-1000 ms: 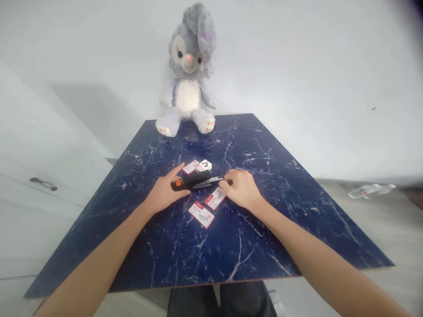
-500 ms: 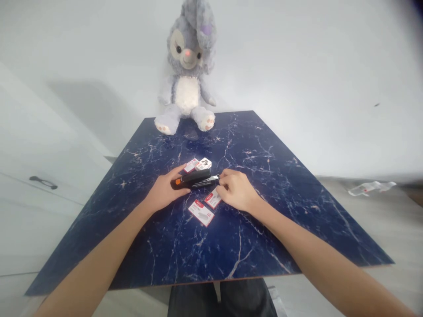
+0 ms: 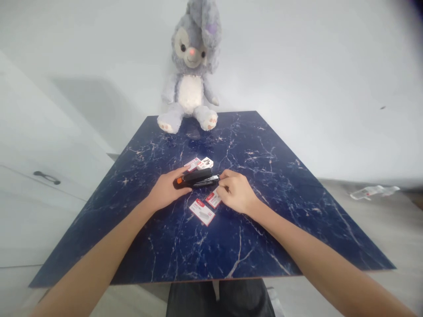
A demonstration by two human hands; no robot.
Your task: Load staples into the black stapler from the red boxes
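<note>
A black stapler [image 3: 194,179] with an orange part at its left end lies across the middle of the table, its metal strip sticking out to the right. Around the left end, thumb in front and fingers behind, my left hand [image 3: 165,190] grips it. My right hand [image 3: 237,190] is curled closed, its fingertips at the tip of the metal strip; what exactly they pinch is hidden. Beneath that hand, a red-and-white box [image 3: 213,199] is partly covered. A similar box [image 3: 202,212] lies closer to me. Behind the stapler are a small white box [image 3: 205,163] and another red-and-white box [image 3: 192,164].
A large grey plush rabbit [image 3: 191,92] sits at the far edge of the dark blue marbled table [image 3: 198,259], against the white wall. On the left is a white cabinet front with a dark handle [image 3: 47,178]. Clear plastic packaging [image 3: 373,192] lies on the floor at right.
The whole view has shifted slightly, so everything appears a little further right. Both hands keep nearly the same place at the stapler, and the boxes stay put.
</note>
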